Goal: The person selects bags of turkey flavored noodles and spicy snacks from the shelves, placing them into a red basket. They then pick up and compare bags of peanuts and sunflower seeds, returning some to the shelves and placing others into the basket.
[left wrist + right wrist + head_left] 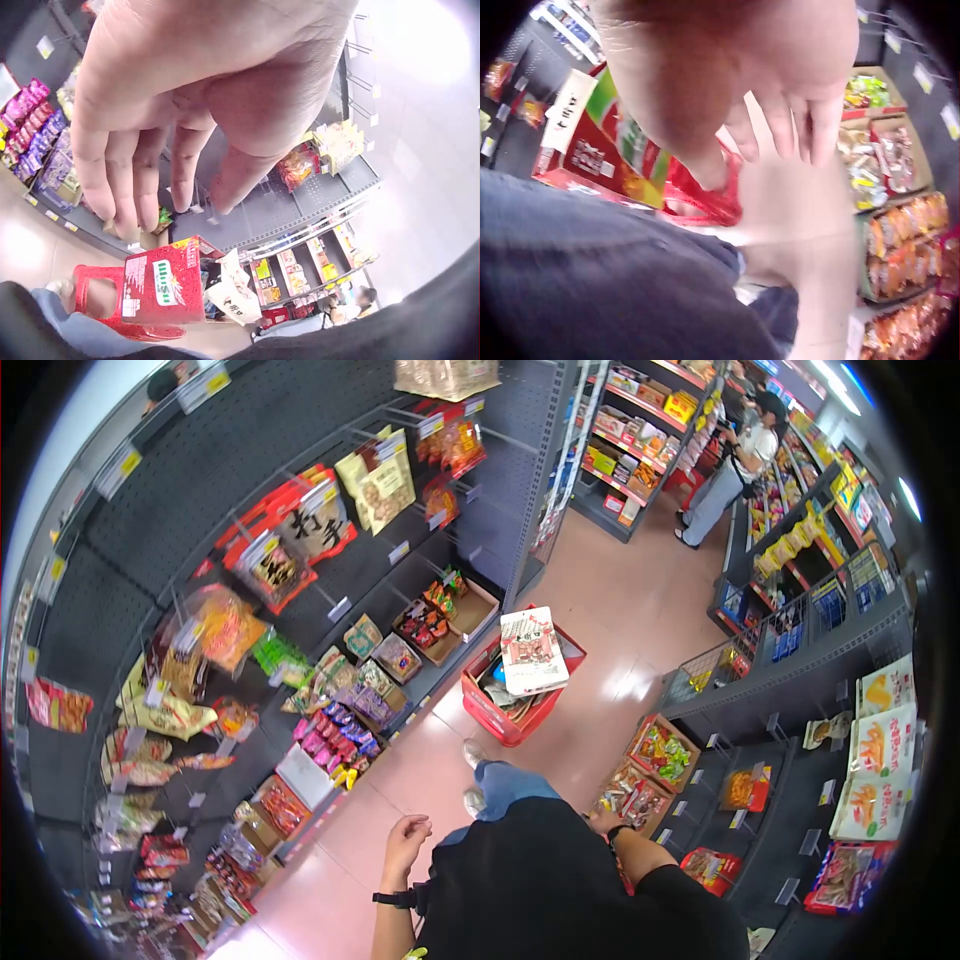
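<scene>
My left hand (405,850) hangs beside my body over the aisle, fingers loosely bent around nothing. In the left wrist view that hand (217,82) overlaps the shelf behind it. My right hand (605,820) is low on my other side, nearest to the boxes of snacks; the right wrist view shows its fingers (780,124) relaxed with nothing in them. On the floor in front of me stands a red shopping basket (510,722). A white printed package (533,650) lies across its top. A red carton (163,283) shows at the basket in the left wrist view.
At left, a dark pegboard shelf (270,450) carries hanging snack bags (380,478) and boxes of small packets (335,745). Open boxes of packaged snacks (662,750) line the right side. The tiled aisle (620,605) runs forward to another person (725,480) by the far shelves.
</scene>
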Available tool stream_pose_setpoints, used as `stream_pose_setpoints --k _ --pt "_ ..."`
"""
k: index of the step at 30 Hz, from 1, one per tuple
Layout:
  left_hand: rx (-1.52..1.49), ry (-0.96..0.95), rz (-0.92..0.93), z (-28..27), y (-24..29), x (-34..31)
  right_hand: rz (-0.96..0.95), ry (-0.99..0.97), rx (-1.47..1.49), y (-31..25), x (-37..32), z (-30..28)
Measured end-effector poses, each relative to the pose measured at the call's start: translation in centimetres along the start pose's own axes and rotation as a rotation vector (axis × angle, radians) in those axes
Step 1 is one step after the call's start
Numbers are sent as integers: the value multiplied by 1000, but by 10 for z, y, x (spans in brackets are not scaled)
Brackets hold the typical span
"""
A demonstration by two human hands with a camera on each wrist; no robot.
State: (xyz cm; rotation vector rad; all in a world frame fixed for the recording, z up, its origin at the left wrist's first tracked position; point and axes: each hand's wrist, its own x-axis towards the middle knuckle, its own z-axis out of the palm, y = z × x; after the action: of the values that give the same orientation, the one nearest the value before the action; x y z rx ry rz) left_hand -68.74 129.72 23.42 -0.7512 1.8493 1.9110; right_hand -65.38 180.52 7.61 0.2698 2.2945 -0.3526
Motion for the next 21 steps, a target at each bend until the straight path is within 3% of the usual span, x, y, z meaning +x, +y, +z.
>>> stream_pose_setpoints --k 1,2,4,6,7,10,12,15,17,21 --pt "1 -14 -6 3 -3 -6 -46 -140 -130 24 -5 25" --pt "6 -30 -4 6 -5 -8 63 -118 -15 32 -21 32" --pt "7 -31 12 9 -15 -9 166 -83 99 36 -51 18" --pt "15 -35 27 14 -17 -8 308 -276 87 23 -59 -8" --pt "-10 -31 33 17 -13 -6 305 -269 86 23 -50 -14" --pt "-26 -50 50 28 -1 7 225 -2 3 24 -12 -30" --pt "-16 -77 60 37 4 16 163 261 244 9 6 -53" --pt "67 -123 66 56 14 40 105 313 363 -2 38 -90" --pt "102 -167 89 70 21 55 -31 410 402 -11 52 -111" --pt "79 -139 -36 117 41 94 -108 340 462 9 77 -127"
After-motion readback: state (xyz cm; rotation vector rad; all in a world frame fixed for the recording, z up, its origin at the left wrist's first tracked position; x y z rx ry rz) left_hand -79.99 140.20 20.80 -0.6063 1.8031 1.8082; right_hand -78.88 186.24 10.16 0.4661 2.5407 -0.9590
